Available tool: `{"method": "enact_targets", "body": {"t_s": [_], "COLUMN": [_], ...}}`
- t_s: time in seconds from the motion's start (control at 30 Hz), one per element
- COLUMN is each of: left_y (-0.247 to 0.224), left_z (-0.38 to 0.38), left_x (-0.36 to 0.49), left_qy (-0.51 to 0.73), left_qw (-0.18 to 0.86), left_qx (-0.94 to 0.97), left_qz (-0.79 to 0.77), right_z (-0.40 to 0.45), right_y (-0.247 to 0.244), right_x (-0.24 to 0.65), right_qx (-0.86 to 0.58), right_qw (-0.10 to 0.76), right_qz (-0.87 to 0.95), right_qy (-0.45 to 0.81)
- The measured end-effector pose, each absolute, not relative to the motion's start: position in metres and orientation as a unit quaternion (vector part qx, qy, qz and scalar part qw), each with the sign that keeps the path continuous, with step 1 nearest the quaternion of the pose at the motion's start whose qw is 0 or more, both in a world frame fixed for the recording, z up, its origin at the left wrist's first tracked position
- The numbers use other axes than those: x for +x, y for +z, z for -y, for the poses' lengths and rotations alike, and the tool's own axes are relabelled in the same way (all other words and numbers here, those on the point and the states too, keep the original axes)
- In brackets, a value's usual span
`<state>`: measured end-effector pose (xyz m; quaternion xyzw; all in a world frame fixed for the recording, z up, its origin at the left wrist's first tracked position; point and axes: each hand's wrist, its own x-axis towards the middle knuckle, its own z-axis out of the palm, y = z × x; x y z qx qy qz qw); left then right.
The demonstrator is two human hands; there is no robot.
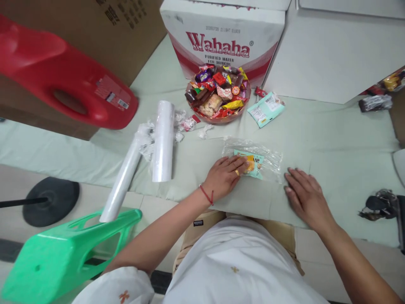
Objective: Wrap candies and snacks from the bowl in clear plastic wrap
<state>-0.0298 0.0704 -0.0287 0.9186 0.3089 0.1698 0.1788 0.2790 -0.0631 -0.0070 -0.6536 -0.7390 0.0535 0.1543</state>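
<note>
My left hand (225,174) lies flat with its fingers over a small mint-green and yellow snack packet (257,162). Part of the packet is hidden under the fingers. Beneath the packet a sheet of clear plastic (272,162) is spread on the pale green tablecloth. My right hand (305,195) rests palm down on the cloth, just right of the plastic, fingers stretched out and holding nothing. Beyond the plastic stands a bowl (218,120) heaped with wrapped sweets. Another mint-green packet (266,110) lies to the right of the bowl.
Two white plastic rolls (163,143) lie left of my hands, one overhanging the edge. A red jug (104,101) and a green stool (47,257) are at the left. Behind the bowl stands a Wahaha carton (228,25). Keys (378,204) lie at the far right.
</note>
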Motion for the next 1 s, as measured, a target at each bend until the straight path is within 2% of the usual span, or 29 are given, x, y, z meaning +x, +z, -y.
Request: {"method": "enact_targets", "body": {"t_s": [0.1,0.17,0.3,0.5,0.57,0.73,0.8,0.9,1.0], "left_y": [-0.029,-0.029,-0.03,-0.031,-0.032,-0.032,-0.031,-0.031,-0.029], "left_z": [-0.07,-0.07,-0.07,-0.071,-0.073,-0.076,-0.076,-0.076,-0.076], "left_x": [-0.03,-0.03,-0.03,-0.029,-0.029,-0.028,-0.028,-0.028,-0.028], "left_qy": [0.177,0.175,0.154,0.132,0.131,0.137,0.142,0.145,0.14], "left_qw": [0.184,0.181,0.165,0.159,0.164,0.169,0.169,0.17,0.17], "left_qx": [0.92,0.921,0.928,0.938,0.938,0.939,0.939,0.939,0.94], "left_qz": [-0.299,-0.297,-0.295,-0.28,-0.275,-0.266,-0.263,-0.261,-0.261], "right_z": [0.042,0.02,-0.012,-0.017,-0.026,-0.083,-0.107,-0.134,-0.148], "right_y": [0.004,0.007,0.008,0.014,0.021,0.032,0.026,0.016,0.022], "right_x": [0.272,0.258,0.241,0.281,0.288,0.26,0.241,0.222,0.216], "right_qx": [-0.658,-0.65,-0.618,-0.658,-0.675,-0.667,-0.643,-0.585,-0.556], "right_qw": [0.249,0.264,0.221,0.151,0.14,0.207,0.176,0.107,0.108], "right_qz": [0.708,0.708,0.727,0.642,0.644,0.706,0.734,0.777,0.769], "right_qy": [0.057,0.079,0.201,0.362,0.332,0.115,0.125,0.207,0.297]}}
